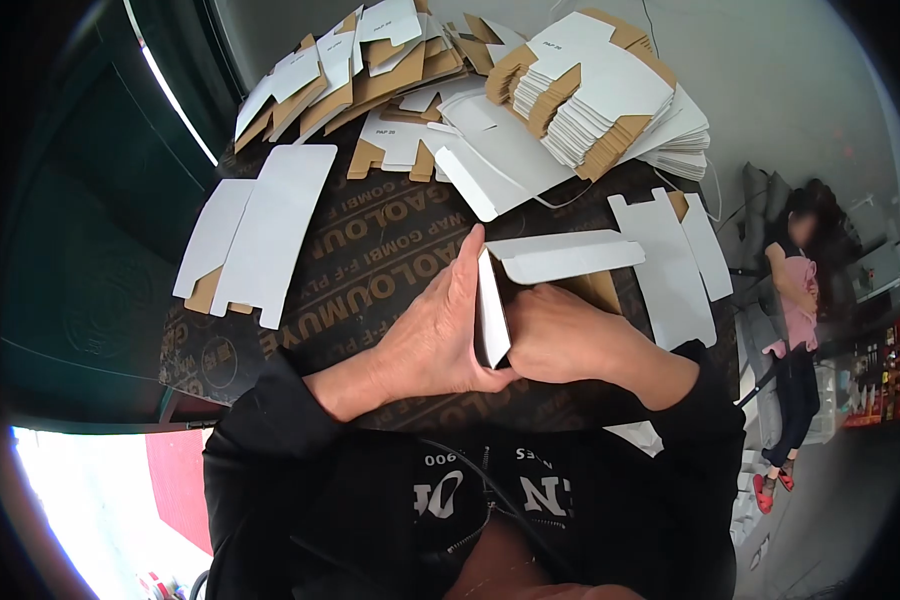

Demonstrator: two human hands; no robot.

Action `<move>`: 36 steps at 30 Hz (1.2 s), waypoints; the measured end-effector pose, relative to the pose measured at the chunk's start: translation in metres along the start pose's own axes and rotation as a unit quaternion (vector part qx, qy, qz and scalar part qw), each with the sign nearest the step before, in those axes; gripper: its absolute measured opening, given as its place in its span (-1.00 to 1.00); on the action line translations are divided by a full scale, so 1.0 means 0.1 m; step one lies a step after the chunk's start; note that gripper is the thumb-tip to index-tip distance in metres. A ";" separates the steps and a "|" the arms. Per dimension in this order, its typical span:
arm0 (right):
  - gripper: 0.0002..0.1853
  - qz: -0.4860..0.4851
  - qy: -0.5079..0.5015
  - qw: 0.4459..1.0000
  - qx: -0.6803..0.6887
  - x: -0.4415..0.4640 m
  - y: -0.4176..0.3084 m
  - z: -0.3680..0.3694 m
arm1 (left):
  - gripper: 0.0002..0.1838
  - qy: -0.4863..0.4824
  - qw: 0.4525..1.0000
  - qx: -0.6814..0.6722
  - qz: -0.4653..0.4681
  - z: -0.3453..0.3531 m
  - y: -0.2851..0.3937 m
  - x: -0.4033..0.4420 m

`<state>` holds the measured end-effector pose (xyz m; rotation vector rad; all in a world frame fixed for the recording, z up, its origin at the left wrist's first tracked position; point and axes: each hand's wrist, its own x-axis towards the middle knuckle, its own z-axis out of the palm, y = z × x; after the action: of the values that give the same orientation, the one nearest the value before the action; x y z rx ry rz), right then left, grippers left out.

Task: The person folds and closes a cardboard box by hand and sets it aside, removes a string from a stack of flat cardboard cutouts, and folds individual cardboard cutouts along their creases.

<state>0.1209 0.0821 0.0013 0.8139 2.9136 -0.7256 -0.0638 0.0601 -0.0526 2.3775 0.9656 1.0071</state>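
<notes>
A partly folded white cardboard box (pixel 570 256) is between my hands near the front of the dark printed table, its long flap standing out to the right. My left hand (pixel 440 320) presses flat against the box's left end, with the thumb up along its edge. Inside the box's opening is my right hand (pixel 560 335), its fingers curled and their tips hidden by the cardboard. Flat white blanks lie to either side, one on the left (pixel 280 225) and one on the right (pixel 670 265).
Stacks of flat white and brown cardboard (pixel 610 85) cover the table's back right, with more leaning pieces (pixel 320 75) at the back left. The printed table (pixel 360 270) has its left edge beside a dark green wall. A person (pixel 795 300) is at the far right.
</notes>
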 end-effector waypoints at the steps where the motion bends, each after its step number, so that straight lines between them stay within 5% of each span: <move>1: -0.89 0.012 0.019 0.999 -0.034 -0.01 -0.04 0.01 | 0.38 -0.006 1.000 -0.010 -0.013 0.00 -0.01 -0.02; 4: -0.92 0.047 0.082 0.986 -0.138 -0.06 -0.16 0.04 | 0.31 -0.025 0.998 -0.033 -0.048 -0.01 -0.07 -0.02; 6: -0.90 -0.038 0.323 0.919 -0.223 -0.13 -0.23 0.10 | 0.28 -0.011 0.996 -0.072 -0.042 0.00 -0.14 -0.01; 7: -0.90 -0.039 0.323 0.918 -0.225 -0.25 -0.34 0.06 | 0.25 0.002 0.993 -0.115 -0.038 0.00 -0.18 0.00; 11: -0.76 0.074 0.508 0.848 -0.134 -0.73 -0.46 -0.16 | 0.14 0.033 0.979 -0.200 -0.036 0.02 -0.23 -0.03; 14: -0.85 0.173 0.537 0.823 -0.072 -0.69 -0.30 -0.16 | 0.02 0.028 0.981 -0.187 -0.039 0.01 -0.21 -0.02; 17: -0.94 0.093 0.503 0.856 -0.077 -0.51 0.00 -0.03 | -0.03 -0.018 0.990 -0.134 -0.044 -0.07 -0.14 0.02; 19: -0.95 0.029 0.383 0.913 -0.135 -0.39 0.11 0.06 | -0.08 -0.060 0.994 -0.077 -0.051 -0.12 -0.11 0.04; 25: -0.88 0.108 0.318 0.938 -0.082 -0.41 0.23 -0.08 | -0.12 -0.038 0.993 -0.096 -0.064 -0.10 -0.18 0.05; 27: -0.81 0.150 0.387 0.880 0.229 -0.42 0.28 -0.13 | -0.14 -0.027 0.996 -0.078 -0.046 -0.11 -0.22 0.07; 29: -0.74 0.184 0.416 0.725 0.518 -0.45 0.30 -0.14 | -0.15 -0.024 0.997 -0.062 -0.024 -0.10 -0.26 0.08; 35: -0.63 0.221 0.362 0.672 0.607 -0.49 0.37 -0.31 | -0.14 -0.033 0.997 -0.064 -0.006 -0.08 -0.32 0.09; 36: -0.63 0.230 0.339 0.711 0.571 -0.50 0.37 -0.30 | -0.14 -0.024 0.993 -0.112 -0.028 -0.07 -0.33 0.08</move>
<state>0.1854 0.0991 0.0200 2.1241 2.0715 -2.6383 -0.0793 0.0893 -0.0631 2.1684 0.8505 0.9777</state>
